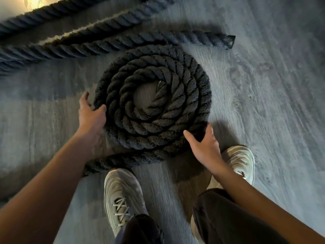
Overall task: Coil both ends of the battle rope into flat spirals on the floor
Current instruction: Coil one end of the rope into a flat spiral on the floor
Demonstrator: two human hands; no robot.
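Observation:
A thick black battle rope lies on the grey wood-look floor. One end is wound into a flat spiral (153,97) of about three turns, its capped tip at the centre. My left hand (90,111) rests against the spiral's left outer turn, fingers spread around the rope. My right hand (202,143) lies on the lower right outer turn, fingers apart and touching it. From the spiral's bottom the rope tail (112,162) runs left under my left forearm. The other capped end (228,41) lies straight just beyond the spiral.
Two more straight runs of rope (70,16) cross the floor at the upper left. My pale sneakers stand just below the spiral, the left shoe (121,196) touching the rope tail, the right shoe (241,162) beside my right hand.

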